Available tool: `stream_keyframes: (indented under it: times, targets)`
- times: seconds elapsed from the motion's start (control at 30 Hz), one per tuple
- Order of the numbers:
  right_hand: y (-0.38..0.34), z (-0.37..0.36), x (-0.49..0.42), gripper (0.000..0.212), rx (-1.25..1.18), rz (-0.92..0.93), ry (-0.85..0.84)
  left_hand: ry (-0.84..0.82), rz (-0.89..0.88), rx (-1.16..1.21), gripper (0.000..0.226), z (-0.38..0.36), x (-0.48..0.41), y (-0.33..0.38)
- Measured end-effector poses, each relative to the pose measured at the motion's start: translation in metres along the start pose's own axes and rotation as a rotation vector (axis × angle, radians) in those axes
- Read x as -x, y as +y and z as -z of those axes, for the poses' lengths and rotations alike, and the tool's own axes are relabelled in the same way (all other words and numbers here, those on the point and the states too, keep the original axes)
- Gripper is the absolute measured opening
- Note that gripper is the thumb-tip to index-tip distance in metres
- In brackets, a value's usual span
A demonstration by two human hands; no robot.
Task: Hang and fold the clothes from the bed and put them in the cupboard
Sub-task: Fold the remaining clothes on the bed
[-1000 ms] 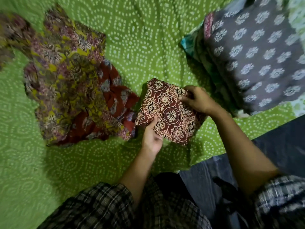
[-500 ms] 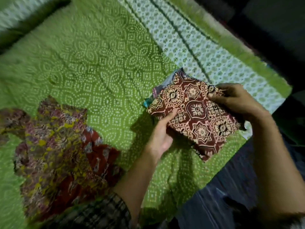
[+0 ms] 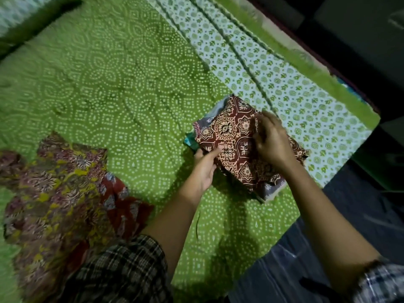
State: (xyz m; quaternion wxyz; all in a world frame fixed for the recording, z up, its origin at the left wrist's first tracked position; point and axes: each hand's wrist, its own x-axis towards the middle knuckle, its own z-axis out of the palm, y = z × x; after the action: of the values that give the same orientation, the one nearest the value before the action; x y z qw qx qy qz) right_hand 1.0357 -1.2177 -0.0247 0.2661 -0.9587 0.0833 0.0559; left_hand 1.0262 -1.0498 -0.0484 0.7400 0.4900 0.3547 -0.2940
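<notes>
Green dotted bedspread [image 3: 131,95] fills most of the view, with dark floor [image 3: 328,248] off its near right corner. Nearest the camera is a plaid sleeve [image 3: 122,270], and just beyond it on the left lie 2 garments not yet folded: a yellow-and-purple floral garment [image 3: 54,193] spread loosely, and a red garment [image 3: 122,200] partly tucked under its right side. Past these the left hand [image 3: 204,169] pinches the near left edge of the folded maroon cloth [image 3: 231,132], thumb on top. The right hand [image 3: 271,143] lies over the cloth's top with bent fingers, but it is blurred and I cannot tell whether it grasps or only presses. 1 second ago this cloth was held close beside the unfolded heap. Half a second ago it was carried above the bed toward the right. Now it sits on a stack of folded pieces, with a grey cloth [image 3: 271,191] showing under its near corner and a teal edge [image 3: 190,143] at its left. Farther off runs the pale printed border [image 3: 273,84] of the sheet, then darkness. By my reading, 1 more piece is folded and stacked, 2 are left, and no cupboard is in sight, so the putting away has not begun.
</notes>
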Motion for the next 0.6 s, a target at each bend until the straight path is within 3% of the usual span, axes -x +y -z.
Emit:
stream_keyframes:
  times: [0.13,0.23,0.37,0.6]
  targets:
    - [-0.058,-0.025,0.005,0.053,-0.091,0.113,-0.031,-0.057,-0.01,0.135,0.053,0.023,0.008,0.014]
    - [-0.102,-0.057,0.01,0.041,-0.35,0.156,-0.144,-0.056,0.009,0.239,0.041,0.053,0.02,0.026]
    - [-0.159,-0.125,0.023,0.035,-0.643,-0.016,-0.331,0.093,-0.038,0.392,0.028,0.132,0.031,0.023]
    - [-0.223,-0.222,0.079,0.032,-0.779,-0.291,-0.653,0.412,-0.064,0.432,0.046,0.273,0.066,-0.013]
